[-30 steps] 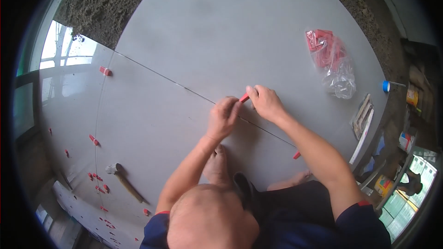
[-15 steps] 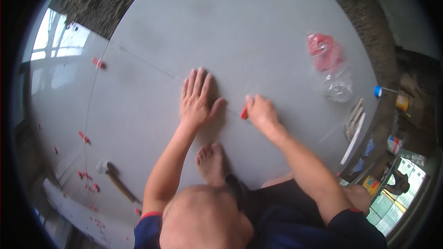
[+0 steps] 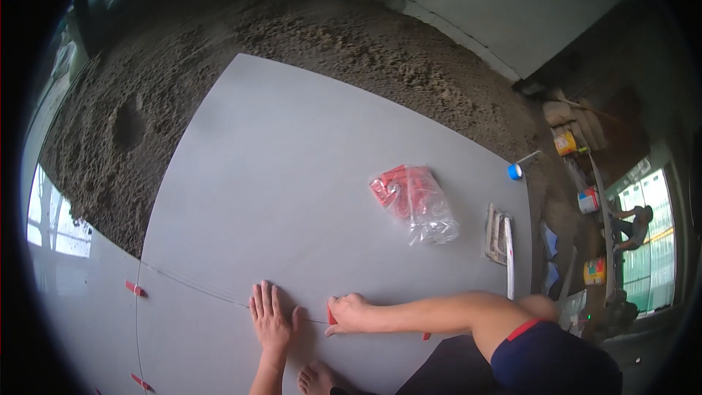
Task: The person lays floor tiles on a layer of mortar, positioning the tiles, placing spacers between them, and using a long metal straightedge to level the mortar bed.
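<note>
My left hand [image 3: 272, 325] lies flat with fingers spread on the large grey tile [image 3: 219, 175], across the thin seam running toward my right hand. My right hand [image 3: 351, 313] is closed on a small red plastic wedge [image 3: 332, 314] at that seam; its fingers partly hide the wedge. A second red wedge [image 3: 426, 336] shows just below my right forearm. On the seam at the left sit a red clip [image 3: 135, 289] and another red clip [image 3: 141, 382]. Beyond my right hand lies a clear plastic bag [image 3: 431, 223] holding several red pieces.
A trowel [image 3: 497, 238] rests near the tile's right edge, with a blue-headed tool [image 3: 515, 171] beyond it. Rough grey mortar [image 3: 329, 22] borders the far and left sides. Buckets [image 3: 594, 271] stand at the right, near another person [image 3: 636, 227].
My view has swung up toward the far edge, bringing mortar and wall into sight; the hammer has left the picture. The left hand stays flat on the tile, and the right still grips the wedge.
</note>
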`<state>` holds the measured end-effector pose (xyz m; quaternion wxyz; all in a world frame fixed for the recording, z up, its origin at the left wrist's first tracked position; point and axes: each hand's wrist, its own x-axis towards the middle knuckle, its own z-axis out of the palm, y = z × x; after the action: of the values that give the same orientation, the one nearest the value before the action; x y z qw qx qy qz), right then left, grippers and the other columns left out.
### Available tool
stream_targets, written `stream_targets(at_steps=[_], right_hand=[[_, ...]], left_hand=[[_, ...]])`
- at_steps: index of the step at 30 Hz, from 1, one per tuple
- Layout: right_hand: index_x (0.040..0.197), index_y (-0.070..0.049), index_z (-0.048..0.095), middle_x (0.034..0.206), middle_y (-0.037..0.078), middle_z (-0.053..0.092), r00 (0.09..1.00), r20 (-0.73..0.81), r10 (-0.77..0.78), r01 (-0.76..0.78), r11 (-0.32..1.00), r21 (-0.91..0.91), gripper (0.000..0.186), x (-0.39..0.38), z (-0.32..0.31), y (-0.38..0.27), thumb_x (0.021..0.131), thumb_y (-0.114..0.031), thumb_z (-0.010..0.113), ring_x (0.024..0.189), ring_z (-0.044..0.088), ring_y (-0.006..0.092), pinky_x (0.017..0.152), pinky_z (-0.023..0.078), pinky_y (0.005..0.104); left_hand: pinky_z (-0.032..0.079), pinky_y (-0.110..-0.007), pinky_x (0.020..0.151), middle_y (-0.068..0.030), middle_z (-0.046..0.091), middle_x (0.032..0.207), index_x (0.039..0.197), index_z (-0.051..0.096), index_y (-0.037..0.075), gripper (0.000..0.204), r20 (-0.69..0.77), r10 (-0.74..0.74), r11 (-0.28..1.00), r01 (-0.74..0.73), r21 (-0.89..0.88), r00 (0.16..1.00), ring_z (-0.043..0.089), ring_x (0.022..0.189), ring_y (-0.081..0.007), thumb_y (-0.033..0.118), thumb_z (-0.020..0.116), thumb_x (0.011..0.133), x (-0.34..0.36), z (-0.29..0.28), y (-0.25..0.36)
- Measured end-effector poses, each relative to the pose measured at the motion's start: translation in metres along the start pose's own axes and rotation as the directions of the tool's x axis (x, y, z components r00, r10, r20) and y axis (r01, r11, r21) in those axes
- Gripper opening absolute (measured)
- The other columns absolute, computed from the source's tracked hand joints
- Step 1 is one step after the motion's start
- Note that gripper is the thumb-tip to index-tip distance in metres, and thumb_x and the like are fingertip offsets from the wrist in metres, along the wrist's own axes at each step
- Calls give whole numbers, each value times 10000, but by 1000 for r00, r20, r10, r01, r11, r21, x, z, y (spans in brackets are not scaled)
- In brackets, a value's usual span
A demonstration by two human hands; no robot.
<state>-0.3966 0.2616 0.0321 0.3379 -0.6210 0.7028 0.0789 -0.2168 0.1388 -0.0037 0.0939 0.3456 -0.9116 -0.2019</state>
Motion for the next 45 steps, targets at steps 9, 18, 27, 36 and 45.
stream_targets(at_steps=[9,18,27,36,45], right_hand=[[778,-59,667,684,121,681,937,218,-272,292,954,-69,467,23,-3,2,878,-505,573,674,677,296,604,539,406],[755,-123,711,722,79,692,924,194,-331,353,931,-95,459,11,-1,1,953,-461,473,714,685,279,608,538,421],[783,-96,619,703,123,669,912,-298,280,-134,893,429,434,-37,15,39,937,-480,489,660,659,360,601,512,481],[1122,-48,570,1079,249,605,491,-755,434,-311,897,314,250,-93,-22,232,889,-133,534,1006,585,416,865,473,477],[1207,-26,556,1170,274,574,545,-578,607,-442,795,417,331,-19,-58,277,900,-146,527,1074,557,434,918,449,472]], left_hand=[[196,-504,1148,-198,352,1491,1383,397,-17,665,-11,-10,1000,10,-17,1000,266,1414,-381,339,600,860,3,-1,-1],[242,-500,1135,-192,395,1463,1378,401,-10,582,-75,11,998,-6,67,997,319,1387,-377,265,568,893,9,6,8],[224,-481,1151,-160,370,1492,1383,425,35,533,-33,42,996,-39,80,999,291,1408,-357,160,499,871,7,13,2],[173,-483,1161,-155,303,1527,1442,357,62,647,120,105,993,-111,43,987,225,1436,-349,257,519,846,19,-10,13],[93,-475,1180,-127,184,1580,1505,246,102,910,179,169,983,-179,43,969,118,1468,-326,679,480,842,8,-16,9]])
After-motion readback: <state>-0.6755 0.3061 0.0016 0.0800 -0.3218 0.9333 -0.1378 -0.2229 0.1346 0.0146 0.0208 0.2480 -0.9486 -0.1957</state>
